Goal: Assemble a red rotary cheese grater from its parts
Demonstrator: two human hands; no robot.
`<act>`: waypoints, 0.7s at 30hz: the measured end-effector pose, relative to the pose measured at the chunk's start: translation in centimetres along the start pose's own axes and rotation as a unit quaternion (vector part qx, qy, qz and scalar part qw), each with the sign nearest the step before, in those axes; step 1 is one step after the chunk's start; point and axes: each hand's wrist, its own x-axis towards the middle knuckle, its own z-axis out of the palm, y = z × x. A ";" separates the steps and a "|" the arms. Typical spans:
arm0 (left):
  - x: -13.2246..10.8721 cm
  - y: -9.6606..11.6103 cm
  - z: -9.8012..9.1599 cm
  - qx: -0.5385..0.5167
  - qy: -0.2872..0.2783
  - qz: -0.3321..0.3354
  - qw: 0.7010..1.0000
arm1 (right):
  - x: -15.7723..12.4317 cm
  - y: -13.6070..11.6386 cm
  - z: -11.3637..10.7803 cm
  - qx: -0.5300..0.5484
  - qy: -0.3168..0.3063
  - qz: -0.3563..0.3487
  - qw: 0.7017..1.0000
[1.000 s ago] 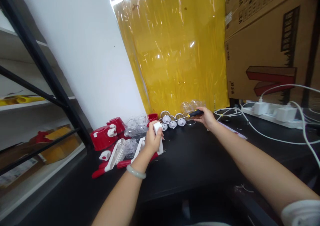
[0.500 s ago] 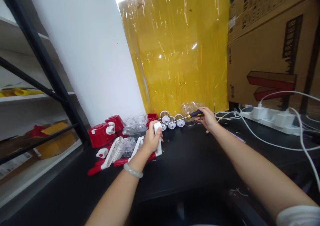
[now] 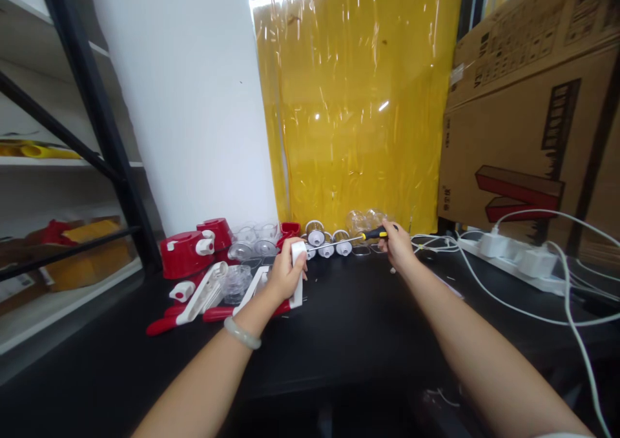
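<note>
My left hand point(image 3: 285, 275) is closed around a small white plastic part point(image 3: 298, 250), held above the black table. In my right hand point(image 3: 398, 249) is a screwdriver point(image 3: 374, 234) with a black and yellow handle. Its long shaft points left, and the tip meets or nearly meets the white part; the exact contact is too small to tell. Below my left hand lies a white frame with a red handle point(image 3: 219, 313). A second red-handled white piece point(image 3: 201, 299) rests further left, beside clear plastic cups point(image 3: 236, 283).
Red housings point(image 3: 183, 254) with white knobs stand at the back left. Several metal-and-white cylinders point(image 3: 316, 232) line the back, near a yellow plastic curtain point(image 3: 358, 102). A power strip point(image 3: 518, 267) with white cables lies right, before a large cardboard box point(image 3: 513, 141).
The camera view has shifted slightly, so the scene sits differently in the frame. Both hands keep their holds, with the screwdriver still pointing at the white part.
</note>
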 end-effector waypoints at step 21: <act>-0.5 -0.1 -0.5 0.073 -0.006 0.029 0.997 | -0.1 -1.1 0.7 0.049 0.039 0.141 0.988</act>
